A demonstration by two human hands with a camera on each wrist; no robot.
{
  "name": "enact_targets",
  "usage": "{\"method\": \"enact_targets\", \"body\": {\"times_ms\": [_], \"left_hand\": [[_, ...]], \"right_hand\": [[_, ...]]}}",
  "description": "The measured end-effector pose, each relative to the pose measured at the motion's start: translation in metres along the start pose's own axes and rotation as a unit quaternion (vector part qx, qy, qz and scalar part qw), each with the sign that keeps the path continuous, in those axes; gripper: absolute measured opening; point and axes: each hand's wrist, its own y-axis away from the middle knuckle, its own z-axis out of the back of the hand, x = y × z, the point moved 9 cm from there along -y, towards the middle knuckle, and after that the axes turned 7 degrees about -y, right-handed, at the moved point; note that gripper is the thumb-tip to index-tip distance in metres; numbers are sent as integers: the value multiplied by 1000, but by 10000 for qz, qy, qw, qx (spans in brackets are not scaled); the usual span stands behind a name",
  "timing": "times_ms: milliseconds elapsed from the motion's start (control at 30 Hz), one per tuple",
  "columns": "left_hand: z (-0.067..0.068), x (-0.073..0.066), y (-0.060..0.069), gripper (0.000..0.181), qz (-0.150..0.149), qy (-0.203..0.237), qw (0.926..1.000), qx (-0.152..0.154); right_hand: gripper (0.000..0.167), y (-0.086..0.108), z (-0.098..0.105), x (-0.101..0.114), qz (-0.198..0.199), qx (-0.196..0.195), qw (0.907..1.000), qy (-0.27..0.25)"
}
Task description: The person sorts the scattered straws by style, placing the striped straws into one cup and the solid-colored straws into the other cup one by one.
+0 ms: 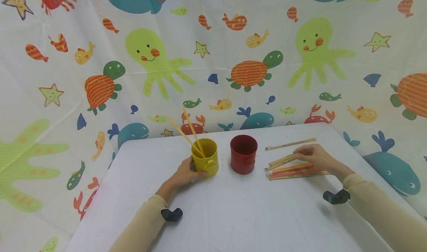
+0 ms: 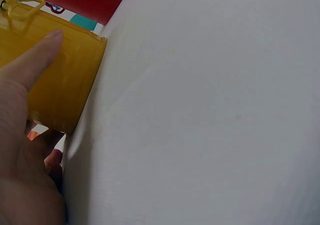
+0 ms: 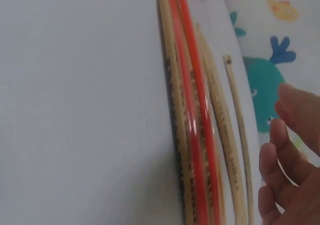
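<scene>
My left hand (image 1: pixel 186 172) grips the side of a small yellow bucket (image 1: pixel 207 166), thumb in front and fingers behind. Two thin yellow sticks (image 1: pixel 180 130) lean out of that bucket. Beside it on the right stands a dark red bucket (image 1: pixel 242 165), its visible inside bare. Above a row of thin sticks, my right hand (image 1: pixel 313 156) has its fingers loosely bent; the right wrist view shows nothing between them. Under its fingertips lie pale wooden sticks with printing (image 3: pixel 225 120). Nearer the front are orange-red sticks (image 3: pixel 200 85) in clear wrapping.
A single wooden stick (image 1: pixel 290 144) lies behind the others, close to the back of the table. White cloth covers the table (image 1: pixel 227 215). Behind it hangs a curtain (image 1: pixel 207 74) printed with sea animals.
</scene>
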Motion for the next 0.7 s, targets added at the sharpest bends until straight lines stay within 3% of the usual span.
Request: {"method": "enact_targets", "body": {"times_ms": [133,467,700], "left_hand": [[1,0,1,90,28,59,10000,4],[-1,0,2,87,38,19,10000,-38],[1,-1,3,88,33,-9,10000,-38]], "right_hand": [[32,-1,1,-9,-30,19,9995,327],[19,-2,1,-30,213,142,9988,423],[21,-2,-4,-44,-286,591,9973,329]]}}
